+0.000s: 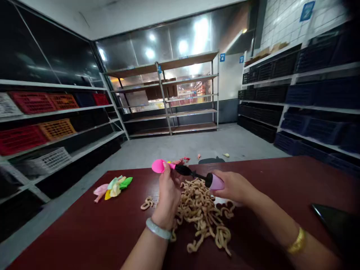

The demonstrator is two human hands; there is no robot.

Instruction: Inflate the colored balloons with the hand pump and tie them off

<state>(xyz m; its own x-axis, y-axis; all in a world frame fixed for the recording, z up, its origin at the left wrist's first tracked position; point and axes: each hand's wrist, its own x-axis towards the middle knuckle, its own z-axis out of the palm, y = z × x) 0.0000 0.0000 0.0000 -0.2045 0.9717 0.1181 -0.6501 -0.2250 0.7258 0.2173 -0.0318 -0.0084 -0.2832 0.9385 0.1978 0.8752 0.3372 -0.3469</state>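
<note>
Here's my pink balloon (158,165), small and rounded, neck meeting the black end of my black-and-lilac hand pump (209,180), both held slantwise over the tan curl heap's (201,210) far edge.

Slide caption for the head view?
Left hand holds a pink balloon, right hand a purple-black pump, over brown curls on a red table.

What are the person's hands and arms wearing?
The left hand has a smooth, pale, rounded bangle at its wrist. The arm of the right hand wears a shiny gold band. No gloves or sleeves show.
</note>
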